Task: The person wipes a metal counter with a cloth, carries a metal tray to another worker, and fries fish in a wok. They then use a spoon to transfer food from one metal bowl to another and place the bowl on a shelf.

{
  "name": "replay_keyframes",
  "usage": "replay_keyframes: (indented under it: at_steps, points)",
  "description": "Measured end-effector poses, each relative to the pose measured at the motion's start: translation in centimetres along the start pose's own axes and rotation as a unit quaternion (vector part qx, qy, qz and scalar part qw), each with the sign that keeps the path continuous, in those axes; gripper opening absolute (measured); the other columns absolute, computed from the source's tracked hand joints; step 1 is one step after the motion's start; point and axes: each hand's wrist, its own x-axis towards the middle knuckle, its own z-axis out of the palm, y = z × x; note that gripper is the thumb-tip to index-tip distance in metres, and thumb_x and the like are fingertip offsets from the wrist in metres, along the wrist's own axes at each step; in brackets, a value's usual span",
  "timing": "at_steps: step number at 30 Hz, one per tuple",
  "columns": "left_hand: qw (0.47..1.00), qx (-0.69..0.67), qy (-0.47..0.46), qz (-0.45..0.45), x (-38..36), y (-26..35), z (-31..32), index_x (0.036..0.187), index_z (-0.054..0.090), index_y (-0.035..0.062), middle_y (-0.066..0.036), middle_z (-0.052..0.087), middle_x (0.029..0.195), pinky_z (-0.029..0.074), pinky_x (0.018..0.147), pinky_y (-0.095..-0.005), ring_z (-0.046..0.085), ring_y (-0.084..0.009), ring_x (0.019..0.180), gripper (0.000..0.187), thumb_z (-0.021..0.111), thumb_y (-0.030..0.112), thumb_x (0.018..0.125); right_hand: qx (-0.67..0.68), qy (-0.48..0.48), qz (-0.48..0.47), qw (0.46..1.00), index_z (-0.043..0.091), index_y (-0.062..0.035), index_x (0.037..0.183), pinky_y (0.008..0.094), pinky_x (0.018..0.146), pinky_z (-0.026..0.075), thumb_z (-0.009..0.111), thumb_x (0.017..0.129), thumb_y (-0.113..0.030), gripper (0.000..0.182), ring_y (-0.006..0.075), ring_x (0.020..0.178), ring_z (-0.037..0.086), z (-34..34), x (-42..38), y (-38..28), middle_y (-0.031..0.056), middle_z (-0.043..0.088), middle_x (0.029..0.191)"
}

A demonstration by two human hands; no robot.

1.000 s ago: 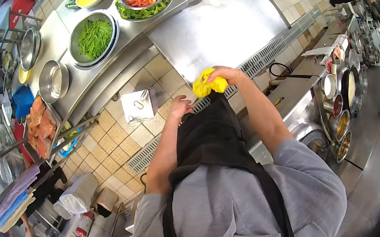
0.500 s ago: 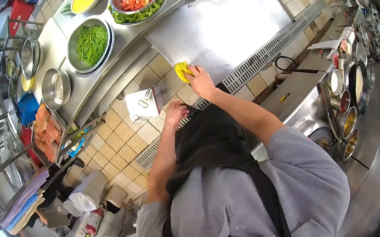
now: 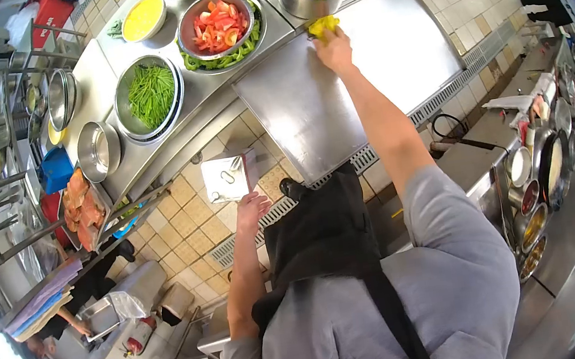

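Observation:
A yellow cloth (image 3: 322,26) is gripped by my right hand (image 3: 334,50) at the far edge of a shiny steel worktop (image 3: 362,82). Just beyond the cloth stands a stack of metal pots (image 3: 311,3). My left hand (image 3: 253,209) hangs over the floor with its fingers loosely curled and apart, and nothing shows in it. Beyond that hand, a white box-like thing with a handle (image 3: 224,179) appears below the counter's front edge.
The left counter (image 3: 95,70) carries green beans (image 3: 151,96), sliced tomatoes (image 3: 218,27), an empty bowl (image 3: 98,150) and a yellow-filled bowl (image 3: 144,19). Pans (image 3: 552,163) line the right side. A co-worker's hand (image 3: 83,327) shows at lower left.
My right hand has moved with the yellow cloth from the worktop's near left edge to its far edge by the pots. The view has shifted, showing more of the far counter.

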Motion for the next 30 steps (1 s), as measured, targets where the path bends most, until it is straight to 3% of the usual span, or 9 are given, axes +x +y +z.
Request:
replay_keyframes:
  at_steps: [4,8,10,16,18,21,23,27,30]
  points:
    - [0.999,-0.038,0.021,-0.018,-1.4,-1.3,0.4,0.136,0.044,-0.0059,-0.019,0.068,0.109,0.060,0.077,-0.0348,0.072,-0.0287,0.093,0.047,0.063,0.008,0.096,0.028,-0.140,-0.079,0.987,0.071,-0.0146,0.122,0.0546,0.106,0.041,0.057,0.089,-0.012,0.036,0.0398,0.128,0.052,3.3,-4.1,-2.8,0.0217,0.055,0.139]
    - [0.998,0.035,0.003,-0.058,0.7,-1.9,2.4,0.136,0.046,-0.0050,-0.019,0.068,0.110,0.060,0.074,-0.0338,0.072,-0.0262,0.090,0.046,0.063,0.009,0.096,0.018,-0.222,-0.340,0.914,0.072,-0.0166,0.110,0.0534,0.111,0.039,0.063,0.083,-0.009,0.029,0.0329,0.128,0.053,1.2,-15.1,-5.8,0.0095,0.059,0.136]
    - [0.993,0.099,-0.016,-0.063,1.1,-0.6,3.7,0.138,0.046,-0.0047,-0.018,0.068,0.117,0.060,0.083,-0.0359,0.071,-0.0282,0.099,0.046,0.062,0.012,0.098,0.113,-0.319,-0.301,0.891,0.074,-0.0154,0.107,0.0483,0.109,0.043,0.067,0.079,-0.008,0.030,0.0320,0.124,0.057,-1.7,-17.3,-4.7,0.0083,0.064,0.129]
    - [0.999,0.041,-0.013,0.000,1.3,1.5,4.0,0.135,0.048,-0.0034,-0.018,0.068,0.116,0.059,0.085,-0.0365,0.071,-0.0279,0.102,0.041,0.061,0.013,0.099,0.168,-0.107,0.087,0.976,0.066,-0.0053,0.132,0.0448,0.105,0.050,0.055,0.087,0.002,0.046,0.0399,0.117,0.063,-17.4,-5.9,10.4,0.0213,0.068,0.126]
    - [0.999,0.047,-0.001,-0.017,1.2,2.1,4.0,0.134,0.048,-0.0031,-0.018,0.068,0.116,0.058,0.083,-0.0350,0.071,-0.0283,0.102,0.040,0.060,0.012,0.099,-0.077,0.023,-0.091,0.993,0.059,-0.0030,0.139,0.0444,0.101,0.051,0.057,0.091,-0.003,0.048,0.0430,0.116,0.061,-14.1,-2.5,23.2,0.0240,0.066,0.128]
    - [0.999,0.043,0.004,-0.032,2.9,0.7,3.5,0.133,0.048,-0.0034,-0.019,0.068,0.116,0.058,0.083,-0.0344,0.070,-0.0282,0.102,0.038,0.059,0.012,0.100,-0.023,-0.083,0.069,0.994,0.058,-0.0001,0.134,0.0504,0.094,0.048,0.057,0.088,-0.001,0.046,0.0418,0.112,0.058,-11.4,-4.1,15.5,0.0242,0.061,0.120]
    - [0.998,0.049,0.005,-0.039,2.6,1.9,5.7,0.130,0.049,-0.0028,-0.018,0.068,0.112,0.060,0.083,-0.0347,0.071,-0.0277,0.096,0.036,0.060,0.010,0.098,-0.027,-0.027,-0.105,0.994,0.060,-0.0016,0.128,0.0562,0.090,0.044,0.056,0.087,-0.004,0.042,0.0421,0.112,0.056,-9.2,-10.0,8.4,0.0218,0.059,0.117]
    - [0.993,0.097,-0.062,-0.014,3.9,0.8,7.4,0.133,0.047,-0.0024,-0.018,0.068,0.114,0.059,0.083,-0.0354,0.071,-0.0279,0.097,0.041,0.062,0.012,0.098,-0.052,-0.248,-0.182,0.950,0.054,-0.0062,0.146,0.0593,0.123,0.024,0.054,0.086,-0.011,0.061,0.0402,0.150,0.033,-7.6,-22.2,-1.9,0.0192,0.035,0.163]
    - [0.994,0.091,-0.064,-0.002,3.4,0.8,8.5,0.133,0.048,-0.0024,-0.018,0.068,0.115,0.059,0.084,-0.0367,0.071,-0.0277,0.099,0.041,0.062,0.014,0.099,0.035,-0.308,-0.227,0.923,0.060,-0.0065,0.138,0.0552,0.118,0.031,0.054,0.091,-0.016,0.048,0.0371,0.142,0.042,-8.8,-27.8,-4.8,0.0146,0.047,0.150]
